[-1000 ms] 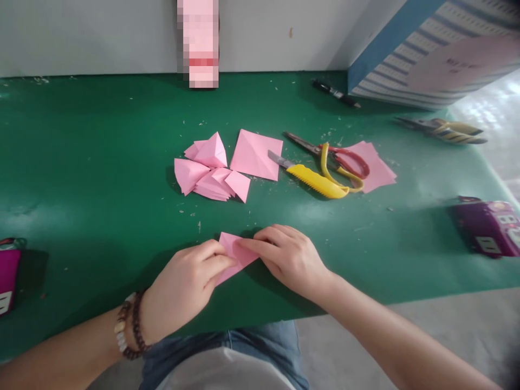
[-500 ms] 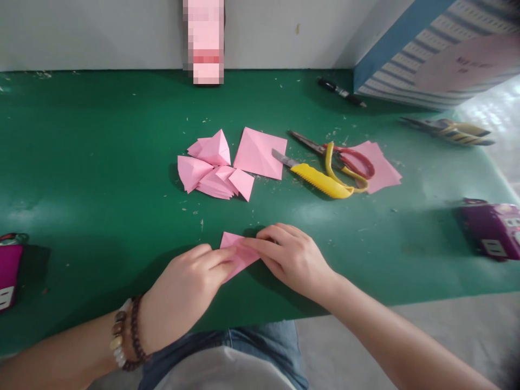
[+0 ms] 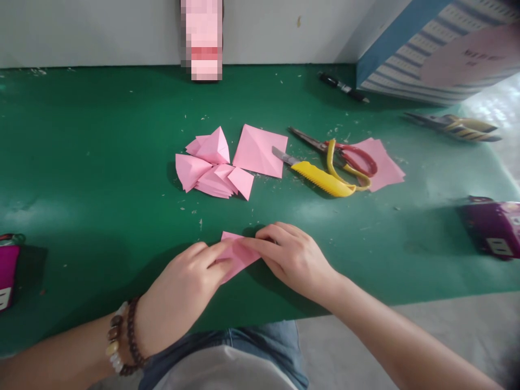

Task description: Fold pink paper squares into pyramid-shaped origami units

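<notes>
A small folded piece of pink paper [image 3: 242,257] lies on the green table near its front edge. My left hand [image 3: 190,281] presses on its left side with the fingertips. From the right, my right hand [image 3: 292,260] grips the other side, its index finger stretched over the paper's top. Parts of the paper are covered by my fingers. Beyond the hands sits a pile of folded pink pieces [image 3: 213,181]. Beside that pile is a creased pink square [image 3: 260,149], with the tip of a yellow-handled blade tool [image 3: 323,177] over its right edge.
Red-handled scissors [image 3: 353,151] lie against the yellow tool, partly over more pink sheets [image 3: 385,165]. Behind them are a black pen [image 3: 343,88], pliers [image 3: 455,127] and a striped box [image 3: 430,54]. Purple objects stand at the right [image 3: 493,227] and left [image 3: 8,271]. Paper scraps dot the table.
My left fingers have slid slightly left and up along the paper. My right hand stays nearly in place. The view has shifted a little.
</notes>
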A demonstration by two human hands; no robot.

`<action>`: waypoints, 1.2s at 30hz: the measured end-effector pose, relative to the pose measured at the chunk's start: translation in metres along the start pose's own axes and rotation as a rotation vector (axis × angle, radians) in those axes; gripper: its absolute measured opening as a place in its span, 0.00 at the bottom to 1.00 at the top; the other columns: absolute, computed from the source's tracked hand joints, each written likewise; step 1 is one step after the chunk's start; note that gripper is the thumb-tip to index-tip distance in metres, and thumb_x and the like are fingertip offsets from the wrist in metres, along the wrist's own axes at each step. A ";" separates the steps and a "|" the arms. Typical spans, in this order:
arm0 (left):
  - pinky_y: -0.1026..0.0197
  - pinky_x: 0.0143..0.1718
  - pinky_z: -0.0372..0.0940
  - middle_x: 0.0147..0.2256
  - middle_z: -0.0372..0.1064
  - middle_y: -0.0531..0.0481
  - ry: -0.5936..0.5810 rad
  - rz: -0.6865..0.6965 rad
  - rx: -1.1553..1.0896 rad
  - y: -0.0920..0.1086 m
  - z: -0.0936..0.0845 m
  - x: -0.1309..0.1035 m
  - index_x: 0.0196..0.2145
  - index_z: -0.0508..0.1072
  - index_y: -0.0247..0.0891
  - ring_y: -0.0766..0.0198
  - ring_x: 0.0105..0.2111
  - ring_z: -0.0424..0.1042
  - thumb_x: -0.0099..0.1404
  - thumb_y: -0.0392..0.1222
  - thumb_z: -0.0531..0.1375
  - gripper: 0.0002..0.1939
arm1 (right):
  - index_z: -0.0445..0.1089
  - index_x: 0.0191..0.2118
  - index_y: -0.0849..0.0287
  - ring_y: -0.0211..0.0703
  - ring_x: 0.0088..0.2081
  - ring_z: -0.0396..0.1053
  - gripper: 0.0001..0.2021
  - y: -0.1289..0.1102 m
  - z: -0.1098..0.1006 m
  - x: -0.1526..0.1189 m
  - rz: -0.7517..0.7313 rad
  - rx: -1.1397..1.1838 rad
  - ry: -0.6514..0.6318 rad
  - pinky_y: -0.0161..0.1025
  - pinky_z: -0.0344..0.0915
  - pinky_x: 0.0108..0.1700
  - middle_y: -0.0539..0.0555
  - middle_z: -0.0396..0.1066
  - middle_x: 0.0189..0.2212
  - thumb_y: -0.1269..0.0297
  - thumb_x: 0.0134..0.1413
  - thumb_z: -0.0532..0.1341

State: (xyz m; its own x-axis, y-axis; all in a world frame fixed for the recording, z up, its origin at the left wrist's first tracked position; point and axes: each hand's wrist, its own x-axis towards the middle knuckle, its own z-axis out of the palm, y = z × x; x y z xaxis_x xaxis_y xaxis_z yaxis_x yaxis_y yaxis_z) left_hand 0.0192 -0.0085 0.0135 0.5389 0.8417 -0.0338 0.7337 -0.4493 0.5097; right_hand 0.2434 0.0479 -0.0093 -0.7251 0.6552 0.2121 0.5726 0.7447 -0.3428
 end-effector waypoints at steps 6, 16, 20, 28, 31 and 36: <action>0.53 0.43 0.72 0.51 0.72 0.48 -0.012 -0.029 0.009 -0.001 -0.001 0.001 0.41 0.75 0.41 0.59 0.38 0.72 0.68 0.32 0.58 0.08 | 0.76 0.46 0.56 0.39 0.31 0.65 0.16 0.000 0.001 0.000 -0.007 -0.005 0.008 0.36 0.64 0.34 0.53 0.72 0.31 0.74 0.65 0.51; 0.53 0.46 0.73 0.57 0.69 0.48 0.065 -0.015 -0.013 -0.006 0.001 0.002 0.44 0.76 0.39 0.58 0.42 0.76 0.69 0.36 0.57 0.09 | 0.76 0.46 0.56 0.39 0.31 0.65 0.16 0.001 0.003 -0.003 -0.003 -0.020 -0.001 0.36 0.63 0.34 0.53 0.71 0.31 0.76 0.64 0.52; 0.52 0.46 0.73 0.57 0.69 0.47 0.079 0.004 -0.005 -0.005 0.002 0.001 0.43 0.76 0.38 0.58 0.41 0.76 0.69 0.34 0.57 0.09 | 0.76 0.46 0.56 0.40 0.31 0.65 0.16 0.001 0.004 -0.003 -0.004 -0.029 0.001 0.37 0.63 0.34 0.53 0.71 0.31 0.76 0.63 0.53; 0.50 0.47 0.73 0.56 0.70 0.48 0.049 -0.009 -0.022 -0.006 -0.002 0.003 0.42 0.77 0.39 0.57 0.43 0.76 0.69 0.36 0.58 0.08 | 0.75 0.46 0.56 0.40 0.32 0.66 0.16 0.001 0.006 -0.001 0.004 -0.019 0.002 0.37 0.64 0.35 0.53 0.71 0.31 0.75 0.64 0.52; 0.50 0.46 0.73 0.56 0.70 0.47 0.033 0.001 -0.013 -0.007 -0.003 0.004 0.41 0.77 0.38 0.56 0.42 0.76 0.68 0.36 0.59 0.07 | 0.75 0.46 0.56 0.41 0.32 0.66 0.15 0.002 0.004 -0.001 0.011 -0.006 0.000 0.38 0.65 0.35 0.54 0.71 0.31 0.73 0.65 0.52; 0.53 0.47 0.72 0.55 0.71 0.45 0.022 0.026 -0.004 -0.009 -0.004 0.004 0.42 0.76 0.37 0.57 0.44 0.76 0.65 0.34 0.62 0.08 | 0.69 0.47 0.57 0.47 0.42 0.71 0.10 -0.021 -0.014 -0.015 0.160 0.040 0.166 0.45 0.68 0.44 0.59 0.73 0.46 0.71 0.63 0.56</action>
State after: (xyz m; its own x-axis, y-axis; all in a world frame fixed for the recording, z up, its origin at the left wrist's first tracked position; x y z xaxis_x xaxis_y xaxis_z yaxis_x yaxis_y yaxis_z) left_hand 0.0131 -0.0003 0.0124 0.5485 0.8361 -0.0018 0.7180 -0.4699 0.5134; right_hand 0.2472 0.0239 0.0075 -0.5518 0.7788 0.2983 0.6571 0.6263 -0.4194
